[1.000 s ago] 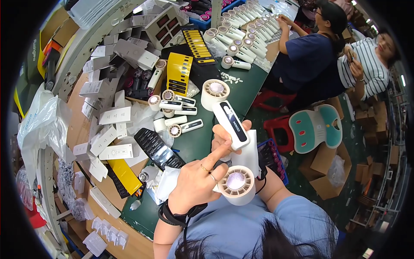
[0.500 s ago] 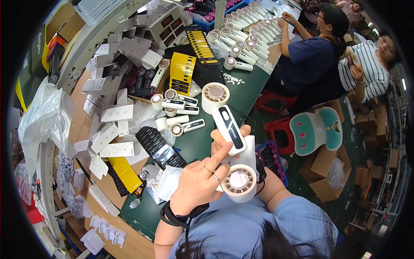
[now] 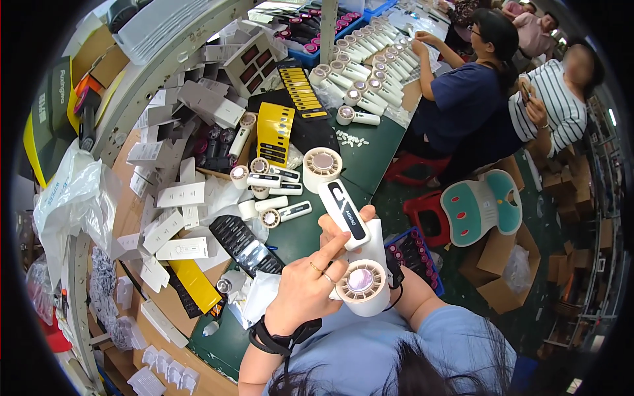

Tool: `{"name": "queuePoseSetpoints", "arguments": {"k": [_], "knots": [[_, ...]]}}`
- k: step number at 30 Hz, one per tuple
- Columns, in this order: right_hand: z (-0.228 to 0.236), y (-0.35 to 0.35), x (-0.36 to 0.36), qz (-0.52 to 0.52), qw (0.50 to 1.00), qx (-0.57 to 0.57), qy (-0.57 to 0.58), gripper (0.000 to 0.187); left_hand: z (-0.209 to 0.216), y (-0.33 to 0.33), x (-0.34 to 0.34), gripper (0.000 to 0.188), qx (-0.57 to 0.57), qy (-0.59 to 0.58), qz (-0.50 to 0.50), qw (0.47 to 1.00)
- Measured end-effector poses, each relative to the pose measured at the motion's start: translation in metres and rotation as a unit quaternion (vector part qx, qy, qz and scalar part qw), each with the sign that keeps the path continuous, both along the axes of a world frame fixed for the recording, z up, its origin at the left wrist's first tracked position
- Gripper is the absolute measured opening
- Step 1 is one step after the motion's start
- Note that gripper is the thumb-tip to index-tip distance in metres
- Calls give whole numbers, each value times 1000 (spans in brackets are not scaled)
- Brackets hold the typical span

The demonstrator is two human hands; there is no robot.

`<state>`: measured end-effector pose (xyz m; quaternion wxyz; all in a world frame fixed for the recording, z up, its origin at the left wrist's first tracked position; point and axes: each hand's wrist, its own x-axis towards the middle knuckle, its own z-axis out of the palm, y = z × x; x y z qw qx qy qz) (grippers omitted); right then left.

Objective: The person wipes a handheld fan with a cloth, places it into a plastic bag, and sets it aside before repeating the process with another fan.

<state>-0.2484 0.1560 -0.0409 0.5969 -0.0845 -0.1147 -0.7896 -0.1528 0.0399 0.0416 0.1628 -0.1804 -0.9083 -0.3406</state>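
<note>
My left hand (image 3: 305,290), dark bands at its wrist, is curled beside the round head of a white handheld fan (image 3: 363,290) near my body. It seems to grip that fan, though the handle is hidden by the hand. Its extended index finger touches the dark front panel of a second white handheld fan (image 3: 343,214), whose head points away from me. My right hand (image 3: 330,226) is closed behind this second fan, fingers showing on either side of the handle. Another white handle-like body (image 3: 375,247) lies against it; I cannot tell which fan it belongs to.
Several more fans (image 3: 274,177) lie on the green table (image 3: 231,340), with rows of them (image 3: 370,72) farther back. Open white boxes (image 3: 181,195), yellow sheets (image 3: 275,125) and black trays (image 3: 244,241) crowd the left. Co-workers (image 3: 469,99) and a teal-and-white seat (image 3: 481,208) are at the right.
Both fans and my hands appear slightly lower in the picture as the view shifts. The nearer fan's head has turned a little. The grip looks the same.
</note>
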Motion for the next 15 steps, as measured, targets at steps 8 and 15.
{"name": "queuePoseSetpoints", "arguments": {"k": [8,15], "knots": [[-7,2,-2,17,996,-62,-54,35,3,1,-9,38,-1,-78,-8,997],[-10,9,20,-13,991,2,-133,48,5,3,-11,38,20,-100,-13,995]]}}
